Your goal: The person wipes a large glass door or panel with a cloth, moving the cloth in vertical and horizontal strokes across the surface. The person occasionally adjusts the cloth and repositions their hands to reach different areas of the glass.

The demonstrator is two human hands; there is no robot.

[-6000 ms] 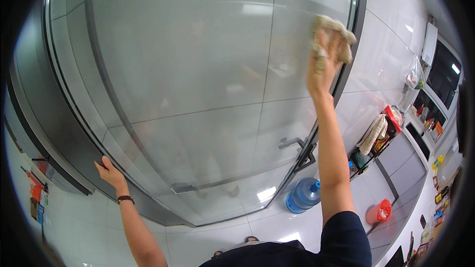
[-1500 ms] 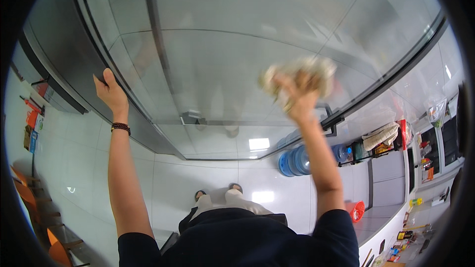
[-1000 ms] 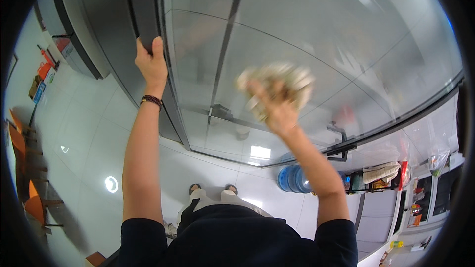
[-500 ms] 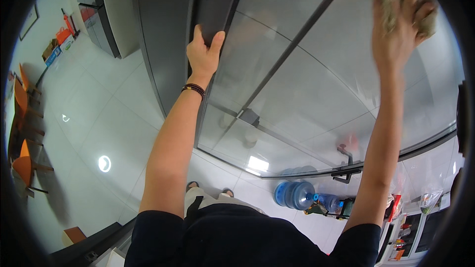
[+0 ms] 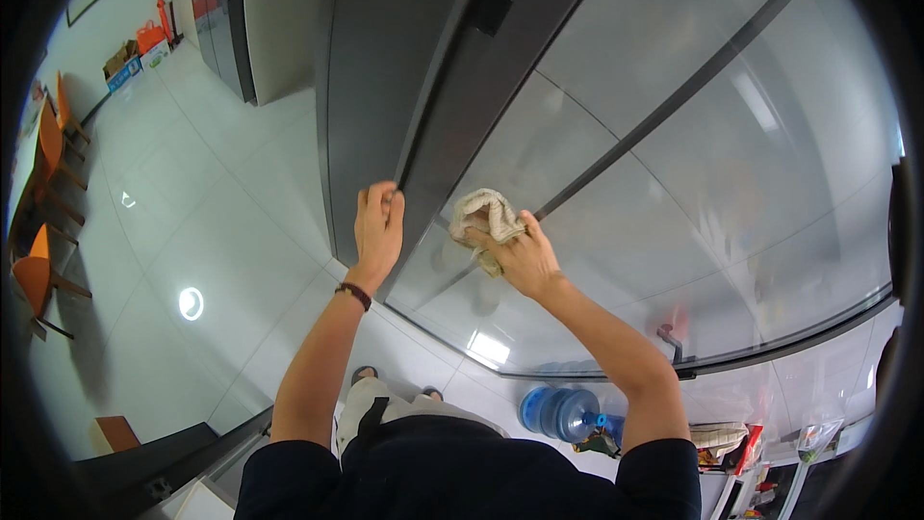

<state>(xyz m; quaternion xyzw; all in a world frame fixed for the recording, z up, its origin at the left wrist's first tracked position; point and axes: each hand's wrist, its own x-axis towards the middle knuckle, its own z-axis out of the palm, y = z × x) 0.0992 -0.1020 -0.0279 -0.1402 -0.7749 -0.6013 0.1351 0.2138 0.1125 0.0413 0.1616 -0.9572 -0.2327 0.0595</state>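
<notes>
I note that the cloth [image 5: 500, 212] has shifted from the far right to the near left of the glass panel [image 5: 626, 231]; the working area therefore now lies beside the dark frame [image 5: 520, 58]. The right hand [image 5: 527, 260] is closed around the bunched cloth, some fingers hidden; I cannot confirm contact with the glass. The left hand [image 5: 378, 233] has dropped nearer along the frame. It is half open, fingers loosely bent, nothing visible inside; whether its fingertips touch the frame, I cannot tell.
</notes>
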